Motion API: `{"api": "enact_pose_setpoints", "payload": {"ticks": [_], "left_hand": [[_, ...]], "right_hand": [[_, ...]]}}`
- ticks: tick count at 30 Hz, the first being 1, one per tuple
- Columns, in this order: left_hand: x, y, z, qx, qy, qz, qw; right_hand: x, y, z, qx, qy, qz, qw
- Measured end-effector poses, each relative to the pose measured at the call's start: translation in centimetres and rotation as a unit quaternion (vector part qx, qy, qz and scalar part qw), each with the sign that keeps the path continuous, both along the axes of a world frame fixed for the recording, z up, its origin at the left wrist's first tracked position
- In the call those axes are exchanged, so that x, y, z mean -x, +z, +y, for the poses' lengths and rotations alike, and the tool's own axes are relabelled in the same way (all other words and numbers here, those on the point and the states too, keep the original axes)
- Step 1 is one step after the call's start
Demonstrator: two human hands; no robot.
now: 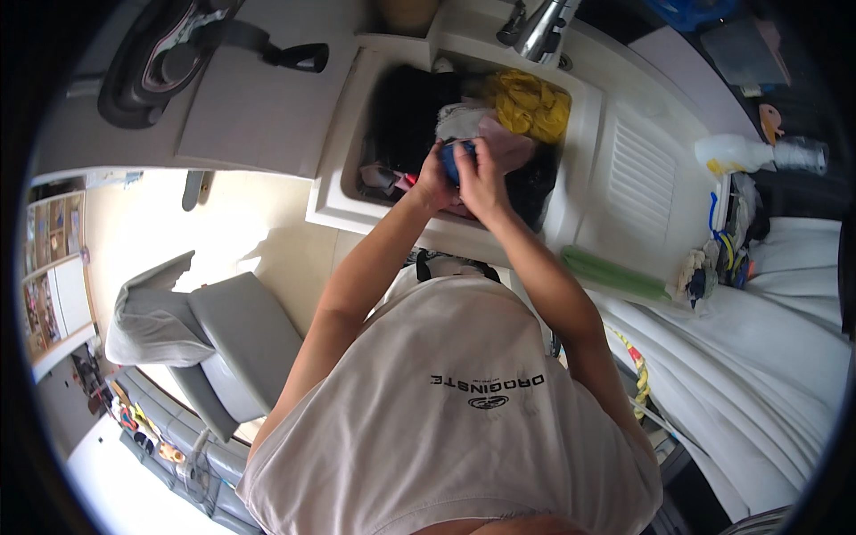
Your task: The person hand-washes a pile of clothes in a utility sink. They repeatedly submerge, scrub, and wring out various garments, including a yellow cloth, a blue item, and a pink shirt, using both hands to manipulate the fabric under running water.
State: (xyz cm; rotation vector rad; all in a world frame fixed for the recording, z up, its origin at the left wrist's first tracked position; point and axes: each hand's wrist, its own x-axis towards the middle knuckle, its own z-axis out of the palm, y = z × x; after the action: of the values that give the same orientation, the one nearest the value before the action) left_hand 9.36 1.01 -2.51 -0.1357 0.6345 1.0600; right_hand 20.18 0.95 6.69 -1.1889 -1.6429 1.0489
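A bunched blue cloth [455, 164] is squeezed between both hands above the sink. My left hand [433, 182] wraps it from the left, while my right hand [483, 184] presses on it from the right with fingers curled. Beneath them the white sink basin [332, 177] holds wet-looking laundry. A yellow garment [531, 107] lies at its far right, with a pale pink cloth [506, 146] and a white cloth [460, 122] just beyond my hands. Dark fabric [404, 124] fills the left side. My fingers hide part of the blue cloth.
A chrome faucet [540, 30] rises behind the basin. To the right are a ribbed washboard surface [635, 174], a rolled green mat [612, 273] and a white spray bottle [732, 154]. A grey chair [247, 341] stands left behind me; a white curtain [735, 374] hangs at right.
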Motion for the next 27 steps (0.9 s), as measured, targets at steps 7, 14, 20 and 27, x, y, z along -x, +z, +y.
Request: {"api": "enact_pose_setpoints", "payload": {"ticks": [7,14,20,27], "left_hand": [[0.0,1.6,1.8,0.042,0.009,-0.002,0.999],[-2.4,-2.7,3.2,0.073,-0.038,0.151,0.985],[-1.5,-2.5,2.4,-0.045,-0.119,0.447,0.886],[0.5,-5.7,2.6,-0.033,-0.247,0.515,0.820]], "right_hand": [[2.0,0.5,-0.3,-0.095,-0.083,-0.044,0.991],[-1.6,-9.4,4.7,-0.168,-0.208,-0.258,0.928],[-7.7,-15.1,4.3,-0.047,-0.067,-0.322,0.943],[-5.5,-15.3,6.0,0.156,-0.040,-0.427,0.890]]}}
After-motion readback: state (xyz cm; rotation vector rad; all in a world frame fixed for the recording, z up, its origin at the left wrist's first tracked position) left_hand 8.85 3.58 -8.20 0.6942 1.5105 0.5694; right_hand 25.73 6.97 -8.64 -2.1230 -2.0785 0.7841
